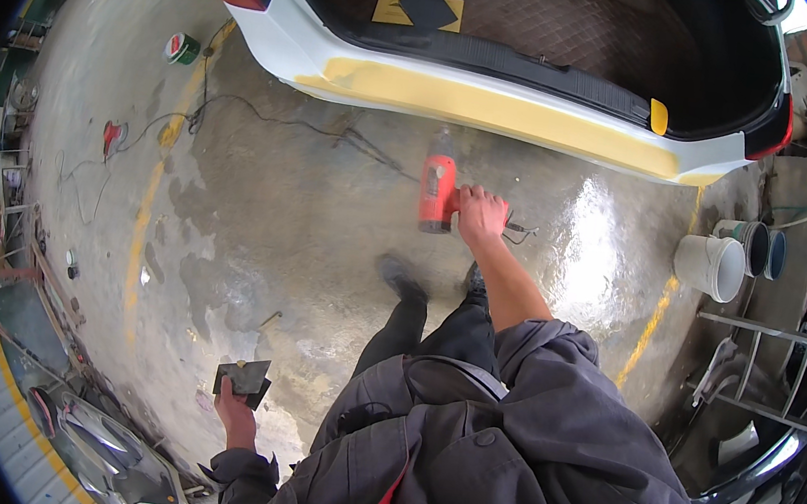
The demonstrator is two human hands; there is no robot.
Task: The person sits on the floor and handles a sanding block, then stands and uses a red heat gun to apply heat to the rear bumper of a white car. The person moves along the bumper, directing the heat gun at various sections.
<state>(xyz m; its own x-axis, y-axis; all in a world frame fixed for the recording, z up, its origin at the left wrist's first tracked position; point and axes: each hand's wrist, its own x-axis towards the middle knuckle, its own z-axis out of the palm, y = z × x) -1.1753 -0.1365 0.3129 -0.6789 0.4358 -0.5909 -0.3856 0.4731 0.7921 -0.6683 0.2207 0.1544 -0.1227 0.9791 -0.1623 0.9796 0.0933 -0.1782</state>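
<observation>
My right hand (482,213) is closed round the handle of a red heat gun (439,188). Its nozzle points toward the white car bumper (289,36), and a cord trails from the handle. A long band of yellow filler (501,113) covers much of the bumper. Low on the left, my left hand (236,415) grips dark flat putty spreaders (245,374), which look stacked one over another; I cannot tell how many. In the open trunk lies a yellow sheet (390,7) with a dark square (428,9) on it. A yellow spreader (658,116) rests at the trunk sill.
A cable (269,118) snakes over the concrete floor toward a red tool (113,136) at the left. Near it stands a green-and-white tub (182,49). Buckets (711,268) and a metal ladder (776,336) are at the right. A motorcycle (112,453) stands at lower left.
</observation>
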